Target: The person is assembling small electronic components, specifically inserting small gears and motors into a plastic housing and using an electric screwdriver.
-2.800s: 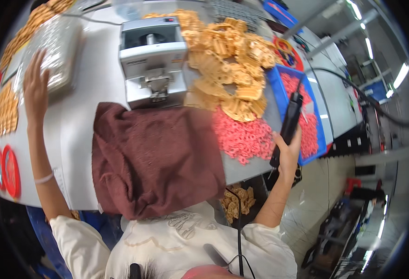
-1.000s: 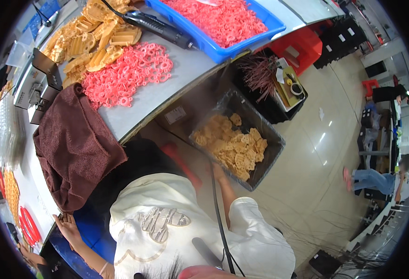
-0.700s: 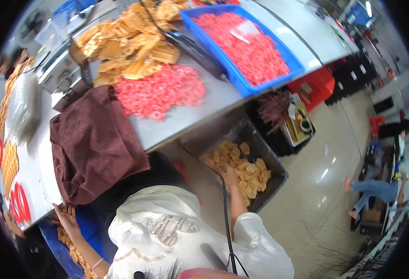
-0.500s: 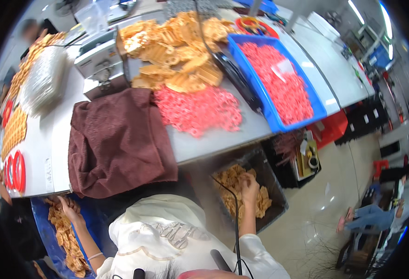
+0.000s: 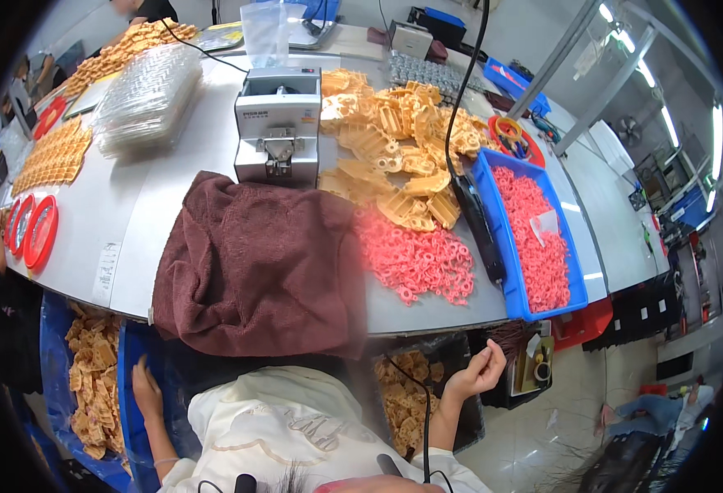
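Note:
My left hand [image 5: 147, 391] is below the table's front edge, beside the divider wall of a blue bin [image 5: 131, 411]. Its fingers look stretched out, and nothing shows in them. Orange-tan moulded plastic pieces [image 5: 96, 394] fill the bin's left part. On the other side, my right hand [image 5: 476, 376] is raised at the right edge of a dark bin [image 5: 468, 423] with similar tan pieces [image 5: 406, 394] inside. Its fingers are curled together; whether anything small is between them cannot be made out.
On the table lie a brown towel [image 5: 254, 271], a grey machine [image 5: 277, 123], yellow-orange moulded parts [image 5: 411, 123] and loose pink rings [image 5: 419, 259]. A black handheld tool [image 5: 478, 230] on a cord rests beside a blue tray [image 5: 577, 287] of pink pieces. Stacked clear trays [image 5: 147, 99] stand left.
My right hand has come up out of the dark bin's pieces toward its right edge. My left hand has moved from the pieces to the divider wall. The view has shifted.

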### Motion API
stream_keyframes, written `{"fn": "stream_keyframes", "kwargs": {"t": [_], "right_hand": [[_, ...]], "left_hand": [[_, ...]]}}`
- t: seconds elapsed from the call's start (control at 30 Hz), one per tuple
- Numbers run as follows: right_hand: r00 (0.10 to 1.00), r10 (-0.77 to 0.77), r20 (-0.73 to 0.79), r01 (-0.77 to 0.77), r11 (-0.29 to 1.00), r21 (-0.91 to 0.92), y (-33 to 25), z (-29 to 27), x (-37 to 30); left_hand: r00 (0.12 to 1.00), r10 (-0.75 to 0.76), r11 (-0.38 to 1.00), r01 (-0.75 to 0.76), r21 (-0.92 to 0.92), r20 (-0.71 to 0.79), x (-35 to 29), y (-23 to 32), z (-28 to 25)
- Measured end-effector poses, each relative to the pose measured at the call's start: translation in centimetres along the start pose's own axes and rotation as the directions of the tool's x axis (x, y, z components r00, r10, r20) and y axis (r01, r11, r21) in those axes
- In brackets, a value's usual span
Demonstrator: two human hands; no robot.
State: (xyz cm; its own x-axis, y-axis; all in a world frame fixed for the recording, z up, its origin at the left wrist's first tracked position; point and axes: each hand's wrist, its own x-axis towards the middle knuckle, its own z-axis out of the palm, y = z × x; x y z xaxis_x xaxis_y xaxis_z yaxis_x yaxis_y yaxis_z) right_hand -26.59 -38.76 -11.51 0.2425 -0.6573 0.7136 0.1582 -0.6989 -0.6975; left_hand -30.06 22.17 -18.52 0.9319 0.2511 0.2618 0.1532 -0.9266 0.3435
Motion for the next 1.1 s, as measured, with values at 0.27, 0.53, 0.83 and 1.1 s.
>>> {"fn": "stream_keyframes", "kwargs": {"t": [0.27, 0.53, 0.83, 1.1], "right_hand": [[0.826, -0.347, 0.445, 0.394, 0.919, -0.014, -9.3, 2.5, 10.4], [0.78, -0.127, 0.613, 0.204, 0.977, -0.056, -9.6, 11.8, 27.6], [0.54, -0.005, 0.841, 0.063, 0.997, -0.034, -4.0, 22.8, 35.8], [0.655, 0.213, 0.725, 0.096, 0.928, -0.36, 5.7, 37.7, 40.5]], "left_hand": [[0.819, 0.261, 0.955, -0.295, 0.016, -0.51, 5.5, 4.2, -3.6], [0.63, 0.437, 0.747, -0.652, -0.131, -0.642, 14.7, 18.7, -12.2], [0.507, 0.829, 0.357, -0.806, -0.473, -0.238, 31.2, 45.3, -16.0], [0.568, 0.742, 0.667, -0.678, -0.309, 0.356, 53.3, 65.7, -2.5]]}}
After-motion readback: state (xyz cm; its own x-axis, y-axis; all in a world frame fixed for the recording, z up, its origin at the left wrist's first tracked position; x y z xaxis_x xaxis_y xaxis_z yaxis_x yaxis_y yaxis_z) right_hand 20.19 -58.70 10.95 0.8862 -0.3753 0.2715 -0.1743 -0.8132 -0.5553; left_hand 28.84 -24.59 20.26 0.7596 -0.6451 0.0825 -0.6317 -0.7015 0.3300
